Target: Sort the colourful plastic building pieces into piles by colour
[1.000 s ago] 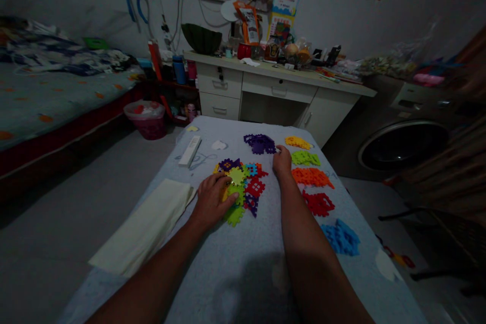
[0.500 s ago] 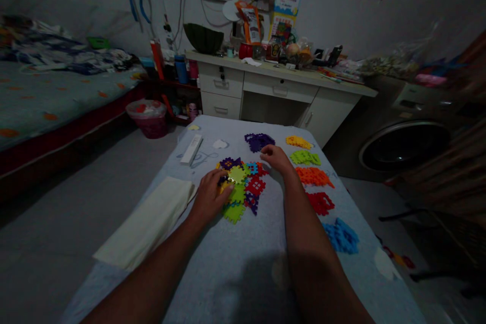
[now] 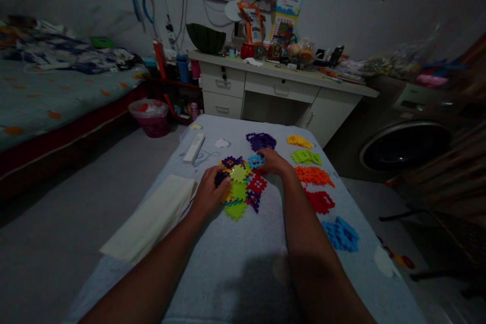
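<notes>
**Right hand (image 3: 274,162) at a blue piece (image 3: 255,161), left hand (image 3: 209,190) beside the mixed heap (image 3: 238,192)**

The right hand's fingers are drawn narrow on the right edge of the blue piece, at the far right of the mixed heap. The left hand curves around the heap's left side, thumb and fingers a little apart, with a dark purple piece (image 3: 221,177) showing between them; whether they grip it I cannot tell.

The heap's flat, notched pieces overlap in the middle of the tabletop (image 3: 228,273). Lime ones run down its centre, and a red piece (image 3: 257,183) with a window-like cutout lies on its right, just beyond a purple triangle (image 3: 253,199).

Just beyond the right hand is a purple pile (image 3: 261,141). Along the right side, from far to near, lie a yellow pile (image 3: 299,142), a lime pile (image 3: 306,157), an orange pile (image 3: 314,175), a red pile (image 3: 320,202) and a blue pile (image 3: 340,235). On the left are a slim white box (image 3: 194,149) and, nearer, a folded cream cloth (image 3: 152,217).

Past the far edge stands a cluttered desk (image 3: 225,90), with a washing machine (image 3: 395,106) on the right and a bed (image 3: 68,96) on the left.
</notes>
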{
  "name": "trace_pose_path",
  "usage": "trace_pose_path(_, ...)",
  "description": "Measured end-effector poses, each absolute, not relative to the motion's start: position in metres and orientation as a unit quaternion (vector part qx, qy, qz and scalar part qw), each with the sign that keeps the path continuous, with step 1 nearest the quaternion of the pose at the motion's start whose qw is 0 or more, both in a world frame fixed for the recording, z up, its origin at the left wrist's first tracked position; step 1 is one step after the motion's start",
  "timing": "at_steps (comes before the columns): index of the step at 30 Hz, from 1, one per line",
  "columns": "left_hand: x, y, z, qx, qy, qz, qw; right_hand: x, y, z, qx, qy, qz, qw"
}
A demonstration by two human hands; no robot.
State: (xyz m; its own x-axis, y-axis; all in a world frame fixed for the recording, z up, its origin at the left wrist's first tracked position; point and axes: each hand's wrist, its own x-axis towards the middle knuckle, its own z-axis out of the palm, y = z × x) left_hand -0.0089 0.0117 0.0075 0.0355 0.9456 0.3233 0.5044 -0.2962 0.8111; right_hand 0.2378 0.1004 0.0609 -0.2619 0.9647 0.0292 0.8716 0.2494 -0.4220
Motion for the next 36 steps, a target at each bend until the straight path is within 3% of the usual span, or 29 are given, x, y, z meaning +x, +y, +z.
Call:
trace_pose_path(10,-0.008,0.011,0.006,0.711,0.519,0.415,0.229,0.255,0.077,0.1,-0.582,-0.767,0.167,0.212)
trace_pose_path(26,-0.008,0.013,0.005,0.718,0.521,0.402,0.225,0.363,-0.055,0.116,-0.624,-0.743,0.227,0.079)
trace_pose_path(36,-0.011,0.017,-0.001,0.725,0.523,0.39,0.222,0.383,-0.112,0.101,-0.676,-0.715,0.174,-0.026)
